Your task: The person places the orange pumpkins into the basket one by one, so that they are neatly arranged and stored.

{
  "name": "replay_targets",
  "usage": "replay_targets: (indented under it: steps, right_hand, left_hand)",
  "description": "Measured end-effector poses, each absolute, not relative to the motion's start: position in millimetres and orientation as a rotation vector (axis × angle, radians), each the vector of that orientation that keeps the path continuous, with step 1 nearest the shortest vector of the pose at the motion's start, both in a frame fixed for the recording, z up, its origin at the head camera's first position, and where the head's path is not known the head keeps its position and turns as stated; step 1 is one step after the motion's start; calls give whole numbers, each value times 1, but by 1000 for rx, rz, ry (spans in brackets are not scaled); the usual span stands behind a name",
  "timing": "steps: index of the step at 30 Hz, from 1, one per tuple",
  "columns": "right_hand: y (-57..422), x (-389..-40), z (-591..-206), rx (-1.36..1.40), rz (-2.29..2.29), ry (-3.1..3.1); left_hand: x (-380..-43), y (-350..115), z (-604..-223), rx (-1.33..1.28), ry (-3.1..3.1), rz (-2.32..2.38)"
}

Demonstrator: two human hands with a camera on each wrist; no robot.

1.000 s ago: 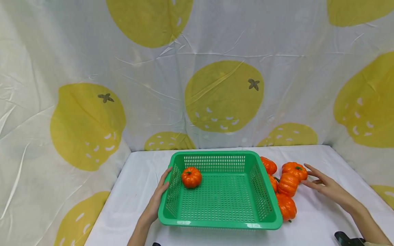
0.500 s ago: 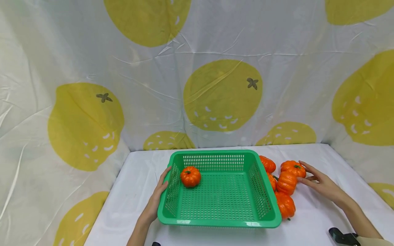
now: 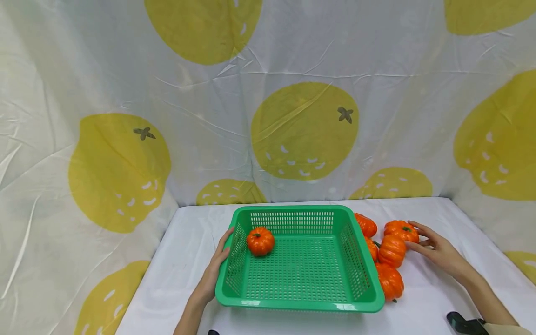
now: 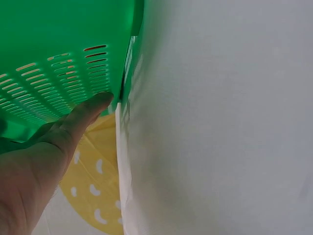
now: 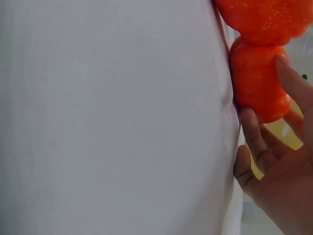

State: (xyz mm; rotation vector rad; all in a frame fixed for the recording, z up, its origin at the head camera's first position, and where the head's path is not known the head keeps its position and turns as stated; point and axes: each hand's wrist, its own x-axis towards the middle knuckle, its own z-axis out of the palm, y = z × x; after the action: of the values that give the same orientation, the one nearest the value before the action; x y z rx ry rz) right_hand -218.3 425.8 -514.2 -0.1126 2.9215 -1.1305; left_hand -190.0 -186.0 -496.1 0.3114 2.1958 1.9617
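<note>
A green plastic basket (image 3: 299,304) stands on the white cloth, with one small orange pumpkin (image 3: 260,241) in its left part. My left hand (image 3: 211,274) lies along the basket's outer left wall, its fingers fairly straight. In the left wrist view, the left hand (image 4: 58,142) touches the slotted wall. My right hand (image 3: 444,255) holds the back-right orange pumpkin (image 3: 399,229) from its right side. The right wrist view has the right hand's thumb (image 5: 293,83) on one side of that pumpkin (image 5: 257,81) and fingers on another. Some fingers are partly hidden.
Beside the basket's right wall lie several more orange pumpkins: a ribbed one (image 3: 391,251), a front one (image 3: 390,282) and a back one (image 3: 366,225). A lemon-print curtain (image 3: 209,139) encloses the table. A black device (image 3: 465,324) is on the right wrist.
My right hand has moved a little left, closing from a small gap onto the back-right pumpkin. The left hand and the basket stay in place.
</note>
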Motion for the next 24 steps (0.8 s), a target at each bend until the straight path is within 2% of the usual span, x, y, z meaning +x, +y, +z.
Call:
replay_targets:
  steps: [5, 17, 24]
  right_hand:
    - [434, -212, -514, -82, -1114, 2936]
    - [449, -195, -519, -212, -1164, 2994]
    - [445, -199, -514, -110, -1143, 2966]
  left_hand:
    - [-190, -186, -497, 317, 2191, 1964]
    - [-190, -187, -497, 299, 2175, 1976]
    - [-190, -186, -494, 300, 2171, 1964]
